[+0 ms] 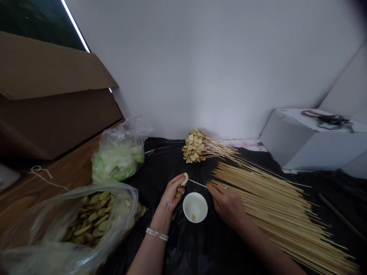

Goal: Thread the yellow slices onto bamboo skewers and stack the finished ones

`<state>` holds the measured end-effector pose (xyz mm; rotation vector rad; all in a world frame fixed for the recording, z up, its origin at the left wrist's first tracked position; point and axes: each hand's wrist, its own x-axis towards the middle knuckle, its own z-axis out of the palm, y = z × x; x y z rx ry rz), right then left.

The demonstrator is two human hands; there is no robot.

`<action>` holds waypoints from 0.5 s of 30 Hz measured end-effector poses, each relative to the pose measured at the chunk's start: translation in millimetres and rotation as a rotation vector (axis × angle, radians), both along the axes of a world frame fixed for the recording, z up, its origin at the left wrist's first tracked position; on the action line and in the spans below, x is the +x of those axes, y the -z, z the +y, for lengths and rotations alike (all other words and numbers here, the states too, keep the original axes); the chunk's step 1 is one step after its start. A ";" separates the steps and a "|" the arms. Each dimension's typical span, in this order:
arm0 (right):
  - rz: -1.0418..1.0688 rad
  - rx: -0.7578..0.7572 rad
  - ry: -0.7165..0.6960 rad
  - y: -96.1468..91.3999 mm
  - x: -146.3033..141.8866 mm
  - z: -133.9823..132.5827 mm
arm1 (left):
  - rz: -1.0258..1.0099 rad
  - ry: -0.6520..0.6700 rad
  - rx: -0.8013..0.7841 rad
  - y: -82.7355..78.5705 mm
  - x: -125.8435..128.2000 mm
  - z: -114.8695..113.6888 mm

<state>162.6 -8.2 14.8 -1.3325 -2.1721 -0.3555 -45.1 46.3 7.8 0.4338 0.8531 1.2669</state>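
My left hand (173,191), with beaded bracelets at the wrist, pinches a pale potato slice (185,179) between thumb and fingers. More of the same slices (178,194) seem tucked under its curled fingers. My right hand (226,200), wearing a ring, grips a thin wooden skewer (197,183). The skewer's far end meets the slice; how deep it goes I cannot tell. Just below and between the hands stands a white bowl (187,208) with a small yellowish scrap inside. Right of my right hand lies a wide spread of bare skewers (275,206).
Skewered slices (195,147) lie piled by the wall. An open plastic bag of slices (99,214) sits at left, a bag of green vegetables (119,158) behind it. A white box (301,143) with cables (332,120) stands right, a cardboard box (57,118) far left.
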 end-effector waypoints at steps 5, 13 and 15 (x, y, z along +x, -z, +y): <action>-0.028 -0.012 -0.004 -0.4 0.9 -0.2 | 0.047 -0.001 0.000 1.0 -1.4 0.9; -0.059 -0.031 0.005 -0.3 0.5 -1.0 | 0.187 0.012 0.024 -3.2 -2.9 -0.1; -0.069 -0.040 0.006 1.0 -0.6 -1.4 | 0.233 0.020 0.037 -3.0 -3.6 -0.3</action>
